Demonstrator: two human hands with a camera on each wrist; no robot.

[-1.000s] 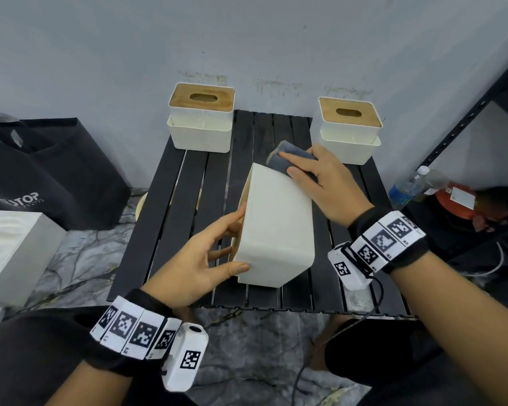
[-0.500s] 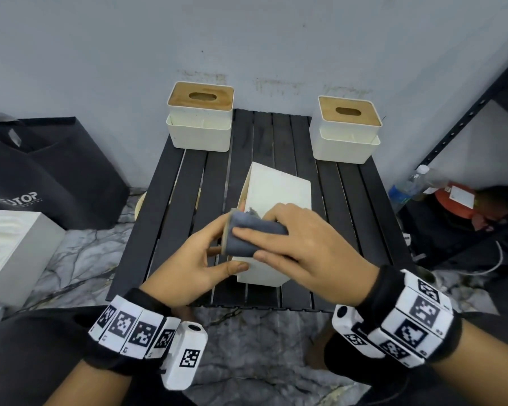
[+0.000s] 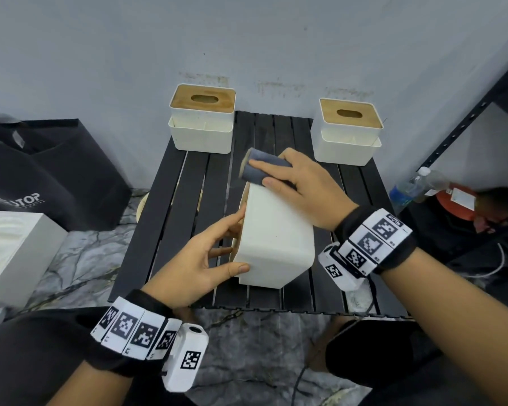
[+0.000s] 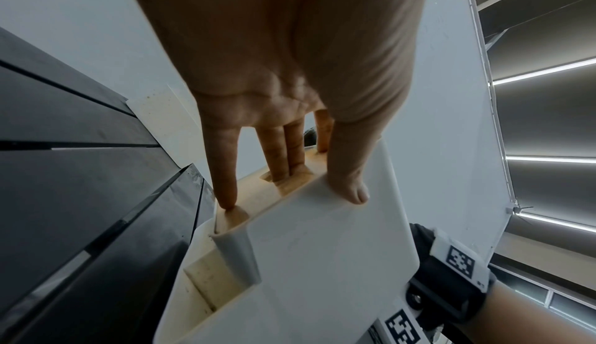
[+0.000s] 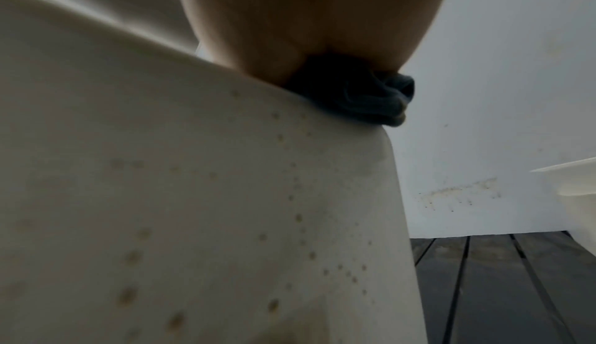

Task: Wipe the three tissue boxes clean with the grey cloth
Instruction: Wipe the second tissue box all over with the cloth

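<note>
Pressing folded grey cloth (image 3: 263,169) on smooth box (image 3: 276,238).

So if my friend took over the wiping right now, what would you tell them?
Left hand grips the middle tissue box, tipped on its side on the black slatted table, fingers on its wooden lid side.
Right hand presses the grey cloth on that box's far end.
Small brown specks show on the box in the right wrist view, so it is not clean yet.
The back left box and back right box stand upright by the wall; whether they are wiped, I cannot tell.
</note>
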